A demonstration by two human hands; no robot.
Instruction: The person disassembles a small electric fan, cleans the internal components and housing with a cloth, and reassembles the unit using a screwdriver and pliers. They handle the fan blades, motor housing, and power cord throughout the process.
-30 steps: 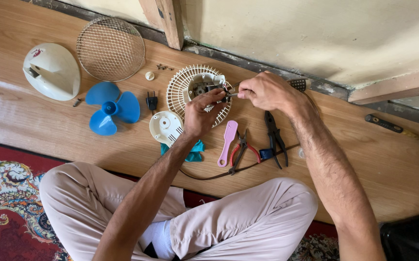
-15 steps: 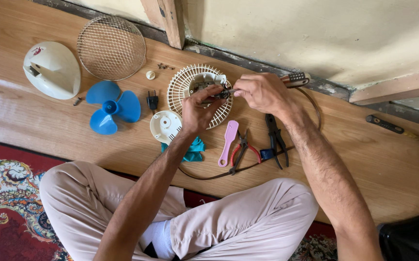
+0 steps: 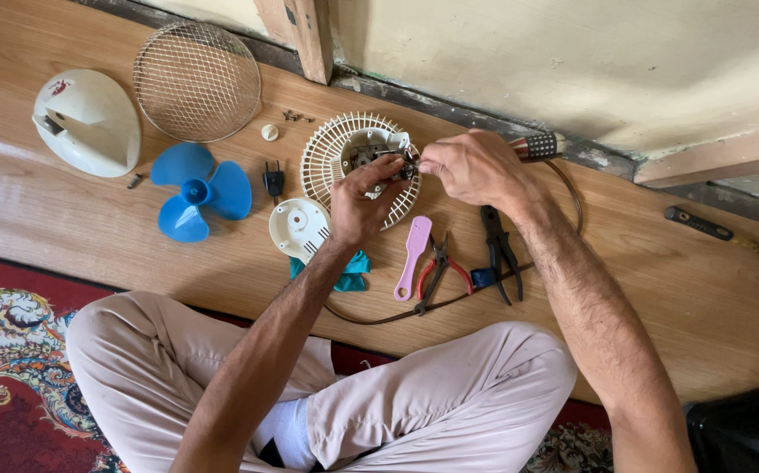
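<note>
A white round fan grille [image 3: 320, 156] lies on the wooden floor with a small motor [image 3: 367, 156] at its centre. My left hand [image 3: 360, 203] reaches up from below and grips the motor with thumb and fingers. From the right, my right hand [image 3: 476, 166] pinches a small part on the motor's right side; what it pinches is hidden by the fingers. A striped screwdriver handle [image 3: 535, 145] shows just behind my right hand, and I cannot tell if the hand touches it.
To the left lie a blue fan blade [image 3: 194, 193], a wire mesh guard [image 3: 196, 81], a cream housing [image 3: 86, 123], a black plug [image 3: 273, 182] and a round white cover [image 3: 299, 228]. A pink tool [image 3: 414, 254], red pliers [image 3: 436, 271] and black pliers [image 3: 498, 245] lie below my hands. A hammer [image 3: 730, 238] lies far right.
Both hands stay at the motor; only the fingers have shifted slightly. Nothing else on the floor has moved.
</note>
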